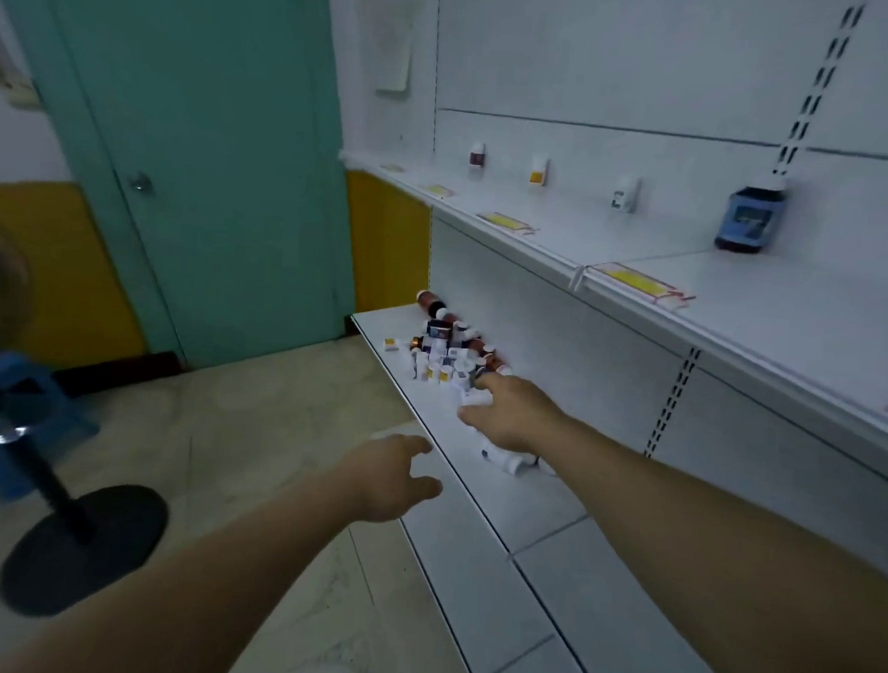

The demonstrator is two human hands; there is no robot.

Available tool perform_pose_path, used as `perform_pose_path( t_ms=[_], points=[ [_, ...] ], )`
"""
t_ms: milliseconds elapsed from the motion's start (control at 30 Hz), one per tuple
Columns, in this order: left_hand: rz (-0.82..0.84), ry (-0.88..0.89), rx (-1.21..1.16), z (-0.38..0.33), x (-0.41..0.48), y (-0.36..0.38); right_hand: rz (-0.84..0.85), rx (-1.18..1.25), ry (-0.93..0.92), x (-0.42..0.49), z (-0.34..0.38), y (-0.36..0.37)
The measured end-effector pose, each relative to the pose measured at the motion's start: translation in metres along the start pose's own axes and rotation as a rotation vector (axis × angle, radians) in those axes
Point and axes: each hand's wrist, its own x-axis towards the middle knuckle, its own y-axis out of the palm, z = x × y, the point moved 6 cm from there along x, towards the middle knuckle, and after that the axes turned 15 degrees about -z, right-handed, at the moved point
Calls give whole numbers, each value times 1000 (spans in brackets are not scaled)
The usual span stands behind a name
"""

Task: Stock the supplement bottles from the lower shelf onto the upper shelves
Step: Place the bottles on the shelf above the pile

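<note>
The lower shelf (498,534) juts out beneath the upper shelf (641,254), with a door (184,142) to their left. A heap of supplement bottles (446,346) lies at the lower shelf's far left end, against the back panel. A few more bottles (502,457) lie nearer, under the right hand (510,412). The left hand (399,473) hangs at that shelf's front edge. Three small bottles (539,172) stand well apart along the upper shelf's back, with a large bottle (751,218) to their right. A stand base (83,549) sits on the floor at left.

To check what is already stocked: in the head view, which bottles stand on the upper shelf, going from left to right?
Maroon-label bottle → yellow-label bottle → grey-label bottle → big blue bottle.
</note>
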Motion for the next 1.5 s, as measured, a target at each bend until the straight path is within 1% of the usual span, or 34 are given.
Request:
perform_pose_path(
  t_ms=[167,300,367,500,600,700,800,900,1000,1100,1200,1333,1400,1500],
  points=[
    [74,-57,5,55,84,10,51,36,72,85,-6,48],
    [120,-43,19,104,157,14,57,-6,114,153,-2,91],
    [152,-24,20,130,198,21,53,-10,159,187,-1,118],
    [235,42,12,186,280,35,36,62,286,247,0,174],
    [327,90,33,226,337,44,24,95,405,276,0,210],
    [398,159,88,249,389,48,35,120,521,296,-5,237],
    [443,227,121,252,439,53,17,119,602,315,-14,252],
    [439,311,118,242,484,65,-10,78,646,336,-29,266],
    [412,402,28,225,517,82,-29,30,676,358,-47,281],
    [391,574,-60,202,539,104,-43,-36,683,370,-58,298],
    [337,727,1,182,551,129,-8,-174,637,375,-63,312],
    [212,910,97,167,562,164,-65,-391,642,375,-73,316],
    [173,952,157,169,565,180,-61,-492,614,375,-78,319],
    [102,979,178,172,568,198,-74,-549,583,378,-83,323]
  ],
)
